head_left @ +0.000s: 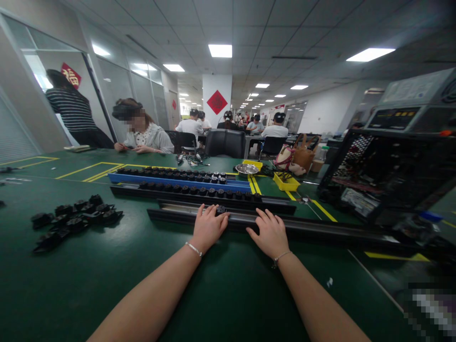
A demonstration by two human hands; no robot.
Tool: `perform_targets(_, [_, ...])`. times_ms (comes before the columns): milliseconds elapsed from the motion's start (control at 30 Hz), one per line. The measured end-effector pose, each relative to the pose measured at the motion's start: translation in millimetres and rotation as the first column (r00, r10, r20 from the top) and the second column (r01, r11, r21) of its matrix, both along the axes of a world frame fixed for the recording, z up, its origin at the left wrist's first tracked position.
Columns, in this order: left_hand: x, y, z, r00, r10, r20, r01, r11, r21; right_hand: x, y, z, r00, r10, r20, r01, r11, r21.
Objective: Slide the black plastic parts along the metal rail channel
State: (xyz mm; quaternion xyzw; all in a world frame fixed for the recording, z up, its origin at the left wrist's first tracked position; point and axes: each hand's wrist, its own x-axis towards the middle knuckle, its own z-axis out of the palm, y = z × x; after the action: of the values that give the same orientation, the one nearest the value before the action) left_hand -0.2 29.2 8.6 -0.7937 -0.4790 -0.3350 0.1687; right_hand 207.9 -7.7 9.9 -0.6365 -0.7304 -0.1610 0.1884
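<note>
In front of me a long black channel rail [313, 229] lies across the green table. At its left half, my left hand [208, 227] has its thumb and fingers closed around a small black block-like part [221, 209] in the channel; the fingers partly hide it. My right hand [271, 233] rests with spread fingers on the rail a short way to the right and holds nothing. Behind it lie another black rail [278, 205] with a row of black parts and a blue rail [233, 184] bearing more of them.
Loose black parts [76, 216] lie heaped on the left. A metal bowl [247, 169] and a yellow tray [286, 182] stand behind the rails. An opened computer case [374, 175] is at the right. Across the table a person [142, 133] sits, hands on its edge.
</note>
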Motion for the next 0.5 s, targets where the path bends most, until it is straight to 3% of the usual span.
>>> perform_targets(500, [-6.5, 2.5, -0.4, 1.000, 0.028, -0.014, -0.028, 1.000, -0.012, 0.4, 0.2, -0.1, 1.000, -0.001, -0.005, 0.001, 1.000, -0.002])
